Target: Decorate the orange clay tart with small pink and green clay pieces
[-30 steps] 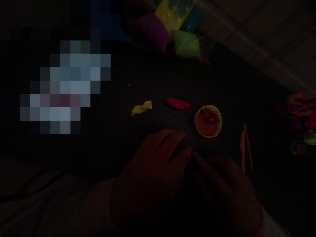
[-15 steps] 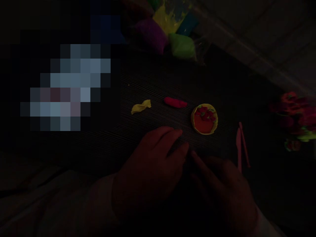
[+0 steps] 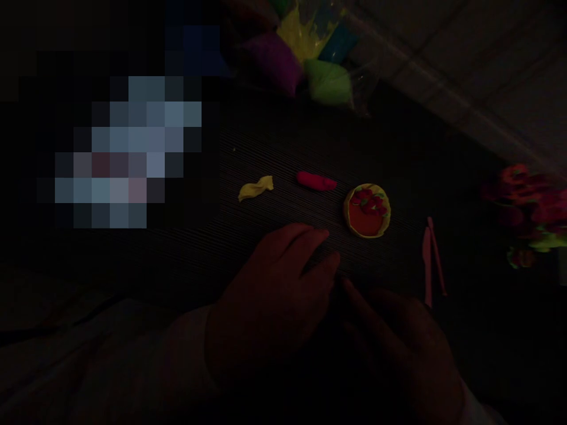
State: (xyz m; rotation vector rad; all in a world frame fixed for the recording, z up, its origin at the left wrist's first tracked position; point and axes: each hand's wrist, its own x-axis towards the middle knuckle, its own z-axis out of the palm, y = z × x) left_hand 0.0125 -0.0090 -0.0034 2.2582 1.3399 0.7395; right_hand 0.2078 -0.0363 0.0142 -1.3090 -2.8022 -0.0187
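The scene is very dark. My left hand [image 3: 277, 289] is low over the dark table, back up, fingers bent forward with a gap between them. Close by, my right hand [image 3: 403, 336] has its index finger stretched towards the left fingertips. No object shows in either hand; the space beneath the fingers is too dark to make out. Beyond my hands lie a yellow twisted strip [image 3: 256, 188], a red clay roll [image 3: 316, 181] and a small round orange tart-like piece [image 3: 367, 217] with a yellow rim and red and green bits on top.
Two thin pink modelling tools [image 3: 427, 260] lie right of my right hand. Farther right is a pile of red, orange and green clay pieces [image 3: 531, 200]. Bagged clay [image 3: 328, 81] in several colours sits at the back. A pixelated patch covers the upper left.
The view has shifted slightly. My right index fingertip sits a little lower, slightly farther from the left fingertips. The clay pieces and tools have not visibly been moved.
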